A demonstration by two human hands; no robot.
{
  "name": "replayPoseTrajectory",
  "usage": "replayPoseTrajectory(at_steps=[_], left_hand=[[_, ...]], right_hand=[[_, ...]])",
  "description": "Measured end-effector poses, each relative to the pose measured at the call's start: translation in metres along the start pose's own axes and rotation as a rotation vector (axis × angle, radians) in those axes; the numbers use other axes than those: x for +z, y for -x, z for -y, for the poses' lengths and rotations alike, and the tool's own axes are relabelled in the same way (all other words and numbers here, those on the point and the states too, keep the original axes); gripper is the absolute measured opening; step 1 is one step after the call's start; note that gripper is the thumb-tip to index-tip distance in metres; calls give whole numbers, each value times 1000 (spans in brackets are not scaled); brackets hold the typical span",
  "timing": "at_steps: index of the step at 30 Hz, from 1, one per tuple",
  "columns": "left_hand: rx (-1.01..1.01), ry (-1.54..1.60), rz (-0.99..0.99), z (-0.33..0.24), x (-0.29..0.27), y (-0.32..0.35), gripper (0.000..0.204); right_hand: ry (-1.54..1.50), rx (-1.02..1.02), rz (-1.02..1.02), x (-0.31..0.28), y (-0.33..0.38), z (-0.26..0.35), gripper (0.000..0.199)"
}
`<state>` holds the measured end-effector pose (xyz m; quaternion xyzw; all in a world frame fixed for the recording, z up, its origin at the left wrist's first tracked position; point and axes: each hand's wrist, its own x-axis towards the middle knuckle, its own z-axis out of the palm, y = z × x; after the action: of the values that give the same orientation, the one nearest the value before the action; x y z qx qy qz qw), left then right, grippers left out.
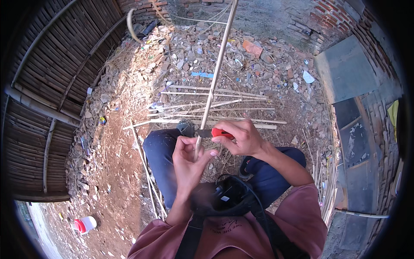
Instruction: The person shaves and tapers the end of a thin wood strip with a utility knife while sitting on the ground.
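A long, pale bamboo strip (218, 64) slants up and away from between my knees. Its near end lies in my left hand (187, 162), with the fingers curled about it and the thumb held out to the side. My right hand (243, 138) grips a knife (221, 133) by its red handle. The dark blade points left and meets the strip just above my left fingers. Beyond my hands, several cut bamboo strips (254, 121) lie crosswise on the ground.
More strips (146, 172) rest beside my left leg. Rubble (185, 56) covers the ground toward a brick wall (267, 17). A bamboo-slat wall (47, 86) stands left, dark panels (358, 142) lean right. A white container with a red lid (88, 224) sits at lower left.
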<state>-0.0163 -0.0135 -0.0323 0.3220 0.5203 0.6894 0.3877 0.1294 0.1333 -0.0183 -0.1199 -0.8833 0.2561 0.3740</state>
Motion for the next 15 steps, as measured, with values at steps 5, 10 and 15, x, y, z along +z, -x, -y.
replayPoseTrajectory(at_steps=[5, 10, 15], left_hand=[[30, 33, 1, 3, -4, -2, 39], [26, 40, -5, 3, 0, 1, 35], [33, 21, 6, 1, 0, 2, 35]], right_hand=[[2, -32, 100, 5, 3, 6, 21], [-17, 0, 108, 8, 3, 7, 21], [-11, 10, 119, 6, 4, 8, 21]])
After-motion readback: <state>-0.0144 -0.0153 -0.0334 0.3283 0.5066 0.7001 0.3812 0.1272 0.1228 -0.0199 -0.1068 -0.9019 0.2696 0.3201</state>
